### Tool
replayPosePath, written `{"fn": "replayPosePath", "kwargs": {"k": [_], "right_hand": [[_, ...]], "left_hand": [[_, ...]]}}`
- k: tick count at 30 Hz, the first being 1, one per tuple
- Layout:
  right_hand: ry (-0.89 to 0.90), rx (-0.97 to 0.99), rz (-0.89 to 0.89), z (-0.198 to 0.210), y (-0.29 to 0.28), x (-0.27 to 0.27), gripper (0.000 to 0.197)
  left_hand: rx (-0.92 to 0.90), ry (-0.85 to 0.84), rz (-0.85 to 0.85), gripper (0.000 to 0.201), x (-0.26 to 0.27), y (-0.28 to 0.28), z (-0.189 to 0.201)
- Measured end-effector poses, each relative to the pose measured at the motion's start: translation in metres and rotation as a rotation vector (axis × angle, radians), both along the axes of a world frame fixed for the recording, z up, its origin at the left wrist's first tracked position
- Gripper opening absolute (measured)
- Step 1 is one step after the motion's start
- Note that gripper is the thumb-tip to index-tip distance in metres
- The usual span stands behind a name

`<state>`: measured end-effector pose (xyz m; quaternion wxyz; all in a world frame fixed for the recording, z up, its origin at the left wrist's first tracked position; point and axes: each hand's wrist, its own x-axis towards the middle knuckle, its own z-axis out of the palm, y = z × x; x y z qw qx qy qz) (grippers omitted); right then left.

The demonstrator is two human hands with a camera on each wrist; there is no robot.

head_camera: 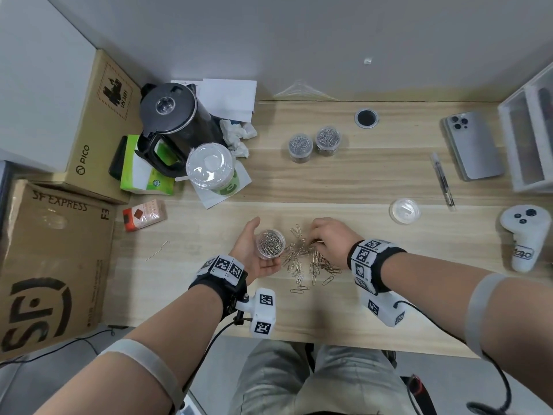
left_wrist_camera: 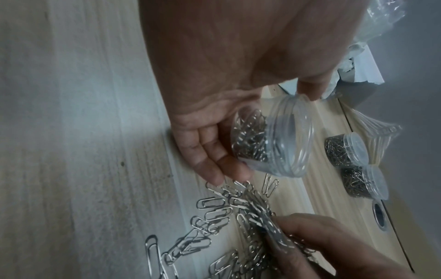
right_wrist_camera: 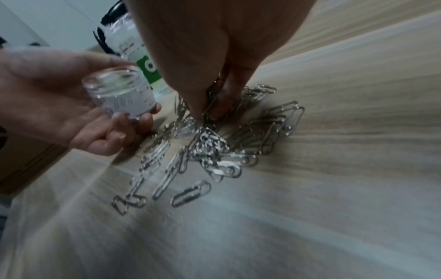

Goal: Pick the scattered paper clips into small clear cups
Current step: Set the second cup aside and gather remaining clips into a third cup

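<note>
Left hand (head_camera: 253,250) fingers cupping one small clear plastic cup (head_camera: 270,242), mouth upward, right hand (head_camera: 332,238) fingers pinching silver wire paper clips (head_camera: 308,265) beside it, two filled cups (head_camera: 314,142) beyond, uncounted clips pointing all ways.

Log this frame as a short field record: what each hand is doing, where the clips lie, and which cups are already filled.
left hand: holds the open cup, partly filled with clips
right hand: fingers pinch clips from the loose pile
loose pile: on the table, between the hands
filled cups: two, capped cup and second capped cup, side by side farther back
spare lid: right of the hands
</note>
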<state>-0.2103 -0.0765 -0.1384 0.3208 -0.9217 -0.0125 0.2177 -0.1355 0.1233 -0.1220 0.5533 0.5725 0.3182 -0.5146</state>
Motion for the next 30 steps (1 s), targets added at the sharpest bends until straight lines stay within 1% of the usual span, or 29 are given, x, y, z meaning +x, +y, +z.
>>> {"fn": "replayPosePath", "kwargs": {"k": [2, 3, 7, 11, 14, 17, 20, 21, 23, 25, 27, 30], "right_hand": [[-0.057, 0.032, -0.059, 0.004, -0.004, 0.002, 0.013], [-0.09, 0.051, -0.087, 0.008, -0.006, 0.003, 0.011], [-0.223, 0.155, -0.165, 0.03, -0.004, 0.015, 0.009], [-0.267, 0.224, -0.103, 0.045, 0.014, 0.023, 0.012], [-0.232, 0.187, -0.042, 0.042, 0.03, 0.023, 0.014], [-0.207, 0.163, -0.037, 0.042, 0.036, 0.02, 0.019], [-0.247, 0.219, -0.034, 0.048, 0.033, 0.016, 0.021], [-0.269, 0.238, -0.037, 0.049, 0.031, 0.014, 0.022], [-0.311, 0.271, -0.093, 0.05, 0.026, 0.011, 0.022], [-0.307, 0.311, -0.209, 0.047, 0.018, 0.01, 0.019], [-0.232, 0.354, -0.325, 0.044, 0.009, 0.009, 0.017], [-0.128, 0.423, -0.455, 0.043, 0.003, 0.008, 0.025]], "left_hand": [[-0.008, -0.007, -0.001, 0.06, 0.0, -0.002, 0.001], [-0.008, -0.012, 0.003, 0.058, 0.0, -0.003, 0.001], [-0.004, -0.04, -0.003, 0.052, 0.0, -0.012, 0.006], [-0.031, -0.062, -0.068, 0.047, -0.003, -0.02, 0.009], [-0.083, -0.076, -0.09, 0.046, -0.006, -0.025, 0.009], [-0.101, -0.083, -0.1, 0.046, -0.008, -0.024, 0.007], [-0.082, -0.084, -0.092, 0.038, -0.009, -0.02, 0.005], [-0.075, -0.079, -0.091, 0.038, -0.009, -0.018, 0.004], [-0.064, -0.075, -0.089, 0.044, -0.009, -0.016, 0.004], [-0.057, -0.061, -0.084, 0.052, -0.01, -0.015, 0.003], [-0.051, -0.052, -0.086, 0.058, -0.01, -0.013, 0.002], [-0.049, -0.042, -0.078, 0.068, -0.012, -0.011, -0.001]]}}
